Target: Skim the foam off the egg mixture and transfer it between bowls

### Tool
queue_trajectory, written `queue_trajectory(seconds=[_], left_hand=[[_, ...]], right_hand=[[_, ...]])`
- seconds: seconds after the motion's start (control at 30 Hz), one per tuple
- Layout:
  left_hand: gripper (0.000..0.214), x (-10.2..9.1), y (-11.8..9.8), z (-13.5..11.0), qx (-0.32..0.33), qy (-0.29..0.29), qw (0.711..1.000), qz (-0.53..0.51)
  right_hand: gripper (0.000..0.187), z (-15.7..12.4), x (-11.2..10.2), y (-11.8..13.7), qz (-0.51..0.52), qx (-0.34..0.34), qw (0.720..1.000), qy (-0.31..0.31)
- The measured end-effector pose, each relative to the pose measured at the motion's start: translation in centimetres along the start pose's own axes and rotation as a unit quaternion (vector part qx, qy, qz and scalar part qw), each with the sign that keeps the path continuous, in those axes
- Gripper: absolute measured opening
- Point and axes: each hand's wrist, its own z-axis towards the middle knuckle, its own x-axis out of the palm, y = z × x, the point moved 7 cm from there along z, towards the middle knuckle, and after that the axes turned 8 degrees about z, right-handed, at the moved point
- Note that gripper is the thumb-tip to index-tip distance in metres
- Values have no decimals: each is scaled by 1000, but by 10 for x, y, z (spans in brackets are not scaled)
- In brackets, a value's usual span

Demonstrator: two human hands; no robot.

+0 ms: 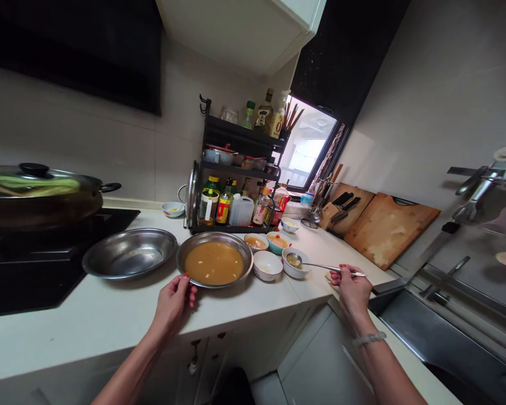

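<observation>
My left hand (177, 298) pinches the near-left rim of a shallow metal dish (248, 260), which holds brown liquid with a few pale bits floating. In my right hand (353, 289) is the handle of a long metal spoon (326, 267). The spoon's head is over or in a small white bowl (296, 272), and some yellowish stuff shows there. Between that bowl and the dish sits another small white bowl (268, 275) with little in it. Behind them stand two bowls of orange-brown liquid, a pale bowl (253, 236) and a teal bowl (272, 247).
An empty metal dish (130, 261) stands left, beside the stove (25, 281) with a lidded pan (84, 197). A black rack (236, 166) of bottles is behind. Cutting boards (388, 228), a knife block (331, 216) and a sink (430, 332) are at right.
</observation>
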Motion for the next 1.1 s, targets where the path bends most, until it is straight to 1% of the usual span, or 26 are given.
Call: queue_trajectory(seconds=[0.13, 0.23, 0.37, 0.5, 0.57, 0.67, 0.73, 0.8, 0.9, 0.97, 1.03, 1.1], left_hand=[[35, -2, 4, 4, 4, 6, 1000, 3], [34, -4, 6, 6, 6, 7, 1000, 0], [34, -3, 7, 6, 8, 10, 1000, -3], [35, 0, 6, 6, 12, 15, 1000, 0], [35, 0, 5, 6, 16, 14, 1000, -2], [37, 1, 4, 5, 16, 13, 1000, -6], [38, 2, 3, 4, 16, 13, 1000, -6], [38, 2, 2, 2, 16, 12, 1000, -4], [38, 1, 0, 1, 16, 10, 1000, -1], [37, 1, 1, 1, 13, 9, 1000, 2], [37, 0, 2, 2, 13, 8, 1000, 1], [36, 0, 4, 4, 13, 9, 1000, -3]], right_hand=[[34, -3, 5, 11, 20, 3, 1000, -9], [33, -8, 16, 21, 51, 8, 999, -6], [34, -19, 40, 29, 79, 28, 996, 29], [37, -36, 69, 32, 96, 35, 993, 54], [38, -49, 87, 32, 91, 34, 992, 83], [36, -74, 113, 33, 74, 18, 985, 155], [32, -91, 128, 38, 62, -19, 975, 214], [27, -107, 137, 45, 46, -75, 961, 264], [21, -120, 139, 55, 23, -157, 940, 302], [19, -117, 132, 60, 12, -191, 933, 303], [20, -106, 120, 60, -3, -205, 937, 281], [23, -88, 102, 57, -32, -203, 949, 238]])
